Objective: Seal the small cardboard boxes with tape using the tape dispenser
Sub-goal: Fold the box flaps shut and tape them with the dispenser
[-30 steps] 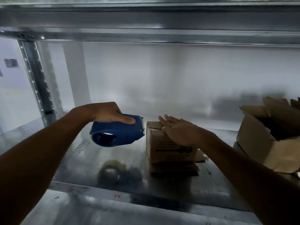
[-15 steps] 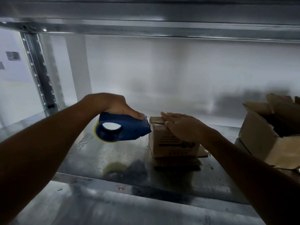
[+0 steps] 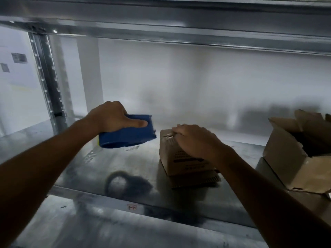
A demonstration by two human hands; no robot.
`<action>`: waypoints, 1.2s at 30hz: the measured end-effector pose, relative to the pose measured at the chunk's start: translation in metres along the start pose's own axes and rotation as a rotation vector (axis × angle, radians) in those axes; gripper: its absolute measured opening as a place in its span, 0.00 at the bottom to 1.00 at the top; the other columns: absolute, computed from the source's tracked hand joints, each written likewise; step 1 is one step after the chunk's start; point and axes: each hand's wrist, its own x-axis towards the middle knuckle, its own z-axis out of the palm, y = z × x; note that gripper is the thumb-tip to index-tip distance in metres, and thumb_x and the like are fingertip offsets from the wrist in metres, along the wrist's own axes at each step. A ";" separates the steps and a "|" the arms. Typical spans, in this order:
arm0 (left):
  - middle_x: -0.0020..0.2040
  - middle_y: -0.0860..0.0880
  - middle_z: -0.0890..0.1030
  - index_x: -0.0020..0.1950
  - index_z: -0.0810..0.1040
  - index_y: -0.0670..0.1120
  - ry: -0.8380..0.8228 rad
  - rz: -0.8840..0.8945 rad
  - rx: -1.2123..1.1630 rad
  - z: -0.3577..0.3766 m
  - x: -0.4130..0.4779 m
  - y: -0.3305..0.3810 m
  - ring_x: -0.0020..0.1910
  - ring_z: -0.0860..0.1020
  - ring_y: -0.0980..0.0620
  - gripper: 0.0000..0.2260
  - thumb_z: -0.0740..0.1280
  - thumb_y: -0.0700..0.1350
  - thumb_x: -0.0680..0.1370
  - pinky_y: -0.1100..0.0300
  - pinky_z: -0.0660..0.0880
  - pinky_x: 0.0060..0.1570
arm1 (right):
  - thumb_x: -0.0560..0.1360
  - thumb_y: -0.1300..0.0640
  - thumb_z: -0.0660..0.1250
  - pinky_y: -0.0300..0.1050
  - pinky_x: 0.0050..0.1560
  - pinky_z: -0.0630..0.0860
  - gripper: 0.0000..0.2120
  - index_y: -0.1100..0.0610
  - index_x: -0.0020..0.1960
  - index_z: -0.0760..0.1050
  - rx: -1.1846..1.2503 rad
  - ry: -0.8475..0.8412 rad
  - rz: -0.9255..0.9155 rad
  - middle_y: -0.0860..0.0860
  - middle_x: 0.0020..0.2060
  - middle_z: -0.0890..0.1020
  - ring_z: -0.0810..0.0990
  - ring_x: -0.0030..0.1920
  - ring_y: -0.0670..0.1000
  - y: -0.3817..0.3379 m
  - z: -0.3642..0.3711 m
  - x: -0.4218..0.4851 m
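A small brown cardboard box [image 3: 180,158] with dark print on its front stands on the metal shelf [image 3: 125,167], right of centre. My right hand [image 3: 195,140] lies on its top, fingers bent over the far left edge. My left hand [image 3: 111,117] grips a blue tape dispenser [image 3: 129,133] in the air, just left of the box and a little apart from it. The dispenser's front end points toward the box. A flattened strip of corrugated cardboard [image 3: 195,181] lies under the box.
A bigger open cardboard box [image 3: 295,158] with raised flaps stands at the right end of the shelf. An upper shelf beam [image 3: 161,25] runs low overhead. A perforated steel upright [image 3: 46,77] rises at the back left. White wall lies behind.
The dispenser touched the box's left top edge half a second ago; it has since pulled back left and tilted flatter. My right hand's fingers have curled down on the box top.
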 end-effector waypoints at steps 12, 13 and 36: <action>0.28 0.50 0.76 0.30 0.76 0.48 0.349 -0.010 -0.079 0.004 -0.052 -0.014 0.32 0.76 0.52 0.30 0.66 0.76 0.66 0.57 0.73 0.33 | 0.83 0.41 0.47 0.50 0.78 0.51 0.28 0.49 0.80 0.60 -0.067 0.110 -0.202 0.50 0.79 0.64 0.62 0.79 0.52 -0.013 0.035 -0.010; 0.27 0.50 0.76 0.29 0.75 0.48 0.350 -0.003 -0.099 0.003 -0.055 -0.015 0.32 0.76 0.52 0.30 0.66 0.76 0.66 0.57 0.71 0.32 | 0.82 0.42 0.48 0.48 0.77 0.52 0.27 0.49 0.79 0.64 -0.009 0.124 -0.258 0.50 0.77 0.67 0.64 0.77 0.51 -0.009 0.034 -0.012; 0.27 0.58 0.78 0.31 0.77 0.54 0.333 0.347 -0.311 0.007 -0.051 -0.001 0.30 0.77 0.57 0.30 0.63 0.82 0.61 0.64 0.69 0.32 | 0.83 0.50 0.63 0.43 0.65 0.74 0.16 0.53 0.67 0.79 1.026 0.315 -0.130 0.47 0.59 0.84 0.81 0.63 0.46 0.009 -0.005 -0.040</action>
